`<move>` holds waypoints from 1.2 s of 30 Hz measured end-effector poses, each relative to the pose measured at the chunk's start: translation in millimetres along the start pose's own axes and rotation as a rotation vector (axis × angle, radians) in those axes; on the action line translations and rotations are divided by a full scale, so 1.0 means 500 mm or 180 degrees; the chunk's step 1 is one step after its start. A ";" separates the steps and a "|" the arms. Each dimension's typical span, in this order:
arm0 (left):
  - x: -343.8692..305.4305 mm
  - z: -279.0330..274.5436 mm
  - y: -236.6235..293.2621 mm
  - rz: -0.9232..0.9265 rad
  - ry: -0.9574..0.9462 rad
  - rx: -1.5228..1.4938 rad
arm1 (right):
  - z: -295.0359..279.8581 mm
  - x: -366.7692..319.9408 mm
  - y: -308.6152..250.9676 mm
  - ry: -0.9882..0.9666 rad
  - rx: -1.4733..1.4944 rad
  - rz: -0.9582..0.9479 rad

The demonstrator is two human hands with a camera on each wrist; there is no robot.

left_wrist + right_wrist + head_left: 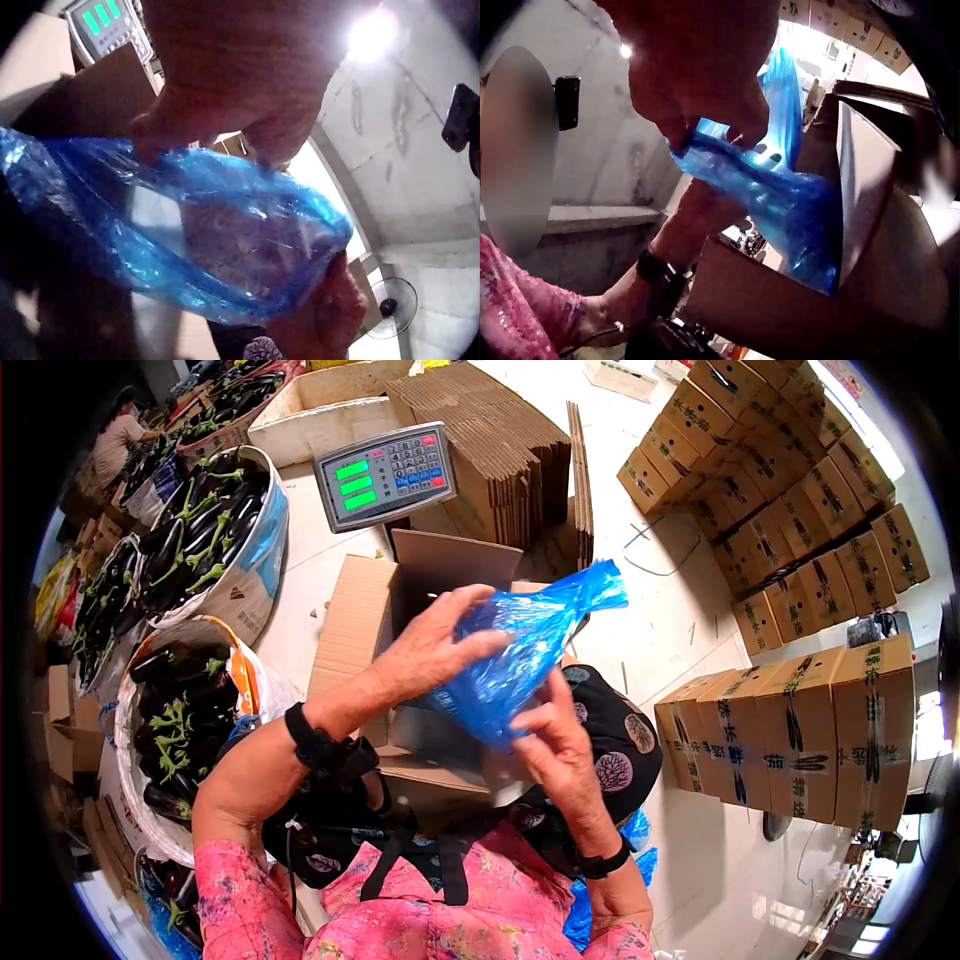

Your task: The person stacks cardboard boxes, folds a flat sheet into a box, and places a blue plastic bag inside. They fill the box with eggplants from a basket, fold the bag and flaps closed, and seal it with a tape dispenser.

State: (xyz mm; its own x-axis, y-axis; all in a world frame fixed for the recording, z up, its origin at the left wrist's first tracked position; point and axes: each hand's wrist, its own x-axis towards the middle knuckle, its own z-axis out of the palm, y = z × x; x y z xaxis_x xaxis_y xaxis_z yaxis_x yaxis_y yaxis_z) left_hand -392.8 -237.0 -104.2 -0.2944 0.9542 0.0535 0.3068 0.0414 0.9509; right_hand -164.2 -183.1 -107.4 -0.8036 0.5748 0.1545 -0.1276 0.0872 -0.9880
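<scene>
A thin blue plastic bag [510,650] stretches between both hands above an open cardboard box [352,615]. My left hand [437,640] grips the bag's upper left side; in the left wrist view its thumb and fingers pinch the film. With thumb and fingertips, my right hand [556,745] pinches the lower right edge of the bag. Seen from the left wrist, the bag's mouth [247,217] is spread apart between the two hands. One twisted end of the bag points up and right. The right wrist view shows bag film [802,217] hanging beside the box flap [862,172].
A scale display [385,475] stands behind the box, near stacked flat cardboard [470,420]. Sacks of eggplants [205,535] line the left side, one basket [130,750] close to my left arm. Taped cartons [790,735] are stacked on the right. Another person [120,445] is far left.
</scene>
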 end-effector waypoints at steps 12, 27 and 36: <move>-0.005 -0.017 0.005 -0.0524 -0.0689 -0.1614 | 0.035 -0.013 -0.015 -0.1160 -0.0926 -0.0445; -0.060 0.031 0.054 0.2082 0.0167 0.2775 | 0.000 0.062 -0.059 0.0257 0.0847 0.1386; -0.103 0.063 0.033 0.2020 0.0034 0.2964 | 0.012 0.108 -0.025 0.0519 0.3219 0.1197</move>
State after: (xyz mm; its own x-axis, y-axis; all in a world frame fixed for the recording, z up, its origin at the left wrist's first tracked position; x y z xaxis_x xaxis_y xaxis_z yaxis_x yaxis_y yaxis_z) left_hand -344.2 -276.3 -101.0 0.1488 0.8789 0.4532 0.9583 -0.2412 0.1531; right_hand -209.3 -158.2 -86.6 -0.8139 0.5323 -0.2329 -0.3689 -0.7831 -0.5007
